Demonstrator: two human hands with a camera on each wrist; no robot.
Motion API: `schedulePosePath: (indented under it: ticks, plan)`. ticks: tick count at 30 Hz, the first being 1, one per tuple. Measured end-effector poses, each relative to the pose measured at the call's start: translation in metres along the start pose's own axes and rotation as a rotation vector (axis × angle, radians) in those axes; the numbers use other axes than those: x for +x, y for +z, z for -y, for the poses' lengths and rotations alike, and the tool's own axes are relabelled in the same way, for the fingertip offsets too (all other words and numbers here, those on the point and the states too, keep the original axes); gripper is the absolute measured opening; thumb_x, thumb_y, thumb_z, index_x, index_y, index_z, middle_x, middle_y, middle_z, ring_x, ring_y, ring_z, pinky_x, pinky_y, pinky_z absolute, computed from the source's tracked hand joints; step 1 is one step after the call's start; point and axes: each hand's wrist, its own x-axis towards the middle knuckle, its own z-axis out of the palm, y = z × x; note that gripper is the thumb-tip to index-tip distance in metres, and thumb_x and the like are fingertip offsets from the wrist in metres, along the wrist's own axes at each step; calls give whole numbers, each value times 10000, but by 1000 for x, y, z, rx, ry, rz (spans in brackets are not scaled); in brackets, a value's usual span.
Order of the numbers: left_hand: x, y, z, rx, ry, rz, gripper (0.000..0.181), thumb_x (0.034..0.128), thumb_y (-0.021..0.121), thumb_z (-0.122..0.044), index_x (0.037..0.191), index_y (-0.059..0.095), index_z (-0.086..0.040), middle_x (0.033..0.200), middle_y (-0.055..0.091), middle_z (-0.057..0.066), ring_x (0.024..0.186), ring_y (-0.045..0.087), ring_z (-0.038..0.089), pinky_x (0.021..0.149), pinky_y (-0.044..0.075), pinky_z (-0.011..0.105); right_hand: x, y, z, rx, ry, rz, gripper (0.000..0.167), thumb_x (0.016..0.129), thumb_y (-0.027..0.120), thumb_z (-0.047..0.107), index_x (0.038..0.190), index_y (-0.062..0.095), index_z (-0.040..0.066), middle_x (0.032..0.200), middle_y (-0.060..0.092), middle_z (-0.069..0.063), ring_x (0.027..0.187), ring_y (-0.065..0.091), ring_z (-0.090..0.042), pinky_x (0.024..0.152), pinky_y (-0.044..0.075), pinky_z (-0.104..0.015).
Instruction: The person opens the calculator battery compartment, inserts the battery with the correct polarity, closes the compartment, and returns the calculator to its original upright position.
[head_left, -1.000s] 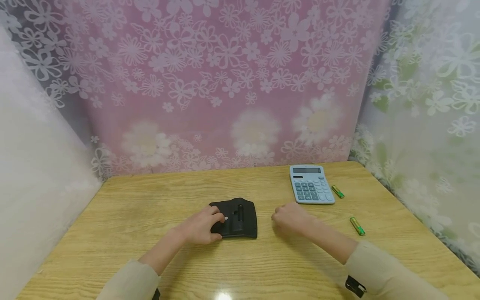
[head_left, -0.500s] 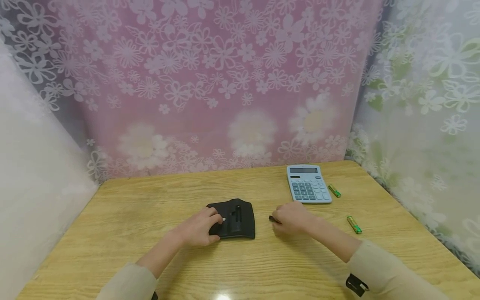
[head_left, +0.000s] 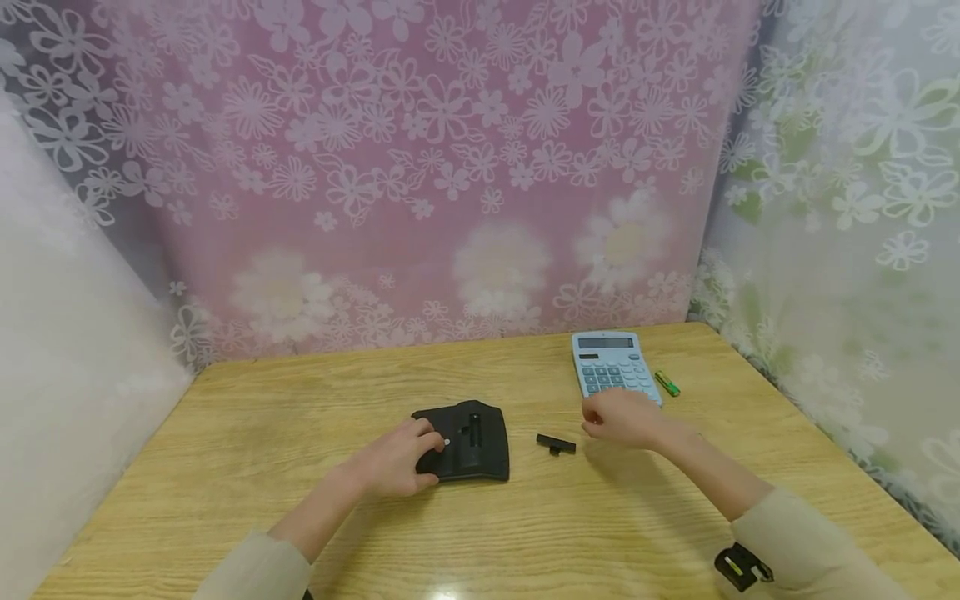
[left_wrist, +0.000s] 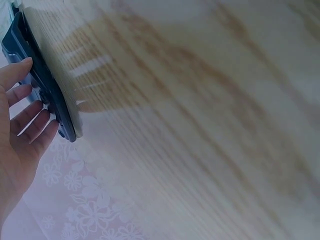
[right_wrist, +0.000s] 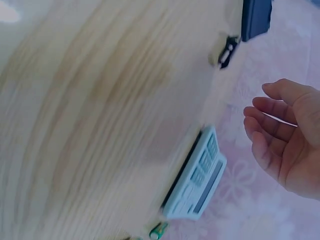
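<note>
In the head view, a black calculator-like device lies with its back up, a narrow battery slot exposed. My left hand holds it by its left end, thumb at the near edge and fingers on its back and far side. To its right lies a small black battery cover with a tab. My right hand, loosely curled and holding nothing, hovers between that cover and a light blue calculator, hiding some lower keys. The right wrist view shows the same right hand apart from everything.
A green battery lies right of the blue calculator. The right forearm hides the spot of another battery in the head view. Floral curtains stand behind and beside the wooden table.
My right hand has let go of the black battery cover, which now lies on the table, and has moved right toward the blue calculator. The left hand stays on the black device.
</note>
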Motion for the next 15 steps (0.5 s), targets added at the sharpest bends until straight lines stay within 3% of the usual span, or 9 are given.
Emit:
schedulePosePath:
  ticks: [7, 15]
  plan:
    - [0, 1, 0, 3, -9, 4, 331, 827, 691, -297, 1103, 599, -139, 1042, 481, -9, 931, 468, 144, 822, 439, 336, -10, -10, -21, 69, 68, 50, 52, 878, 615, 147, 841, 628, 112, 723, 564, 61, 584, 476, -65, 531, 410, -266]
    - [0, 0, 0, 7, -11, -7, 326, 823, 695, -288, 1093, 602, -132, 1038, 488, -7, 931, 476, 149, 822, 443, 335, -20, -16, -44, 69, 107, 83, 66, 874, 617, 150, 821, 613, 110, 726, 571, 56, 596, 490, -79, 542, 420, -287]
